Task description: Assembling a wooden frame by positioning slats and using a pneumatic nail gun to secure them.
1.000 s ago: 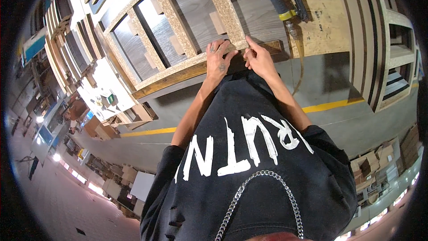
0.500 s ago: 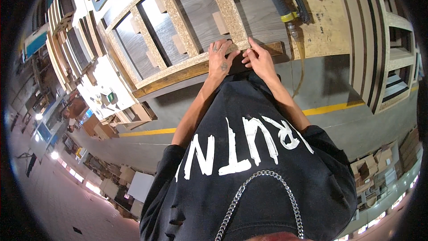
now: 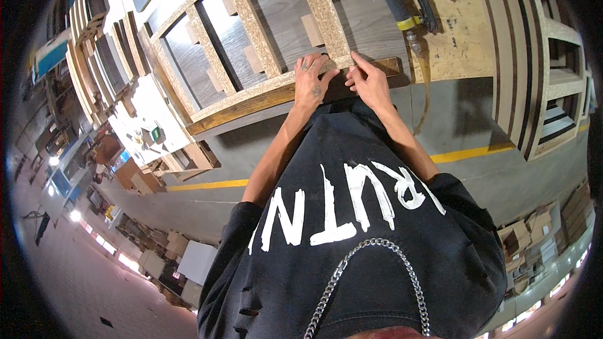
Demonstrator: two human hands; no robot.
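A ladder-like particleboard frame (image 3: pixel 254 25) lies on a dark wood-grain panel (image 3: pixel 370 25) in front of me. My left hand (image 3: pixel 311 81) is closed over its near rail, fingers on top and thumb against the near side. At the near right corner my right hand (image 3: pixel 370 86) pinches the frame's end, its index finger stretched along the side and the other fingers curled. A dark brown wood strip (image 3: pixel 242 112) runs along the near edge below the rail, partly hidden by both hands. Several small wood blocks (image 3: pixel 312 30) sit against the crosspieces.
A yellow and black nail gun (image 3: pixel 396 0) with an air hose (image 3: pixel 426 97) rests to the right on a plywood top (image 3: pixel 461 44). Stacked frames (image 3: pixel 527 69) stand at the far right, more panels (image 3: pixel 103 56) at the left. A yellow line (image 3: pixel 468 154) crosses the grey floor.
My right hand has shifted slightly to the right, its thumb and fingers drawn closer around the corner. The left hand stays on the rail. The frame looks almost unmoved.
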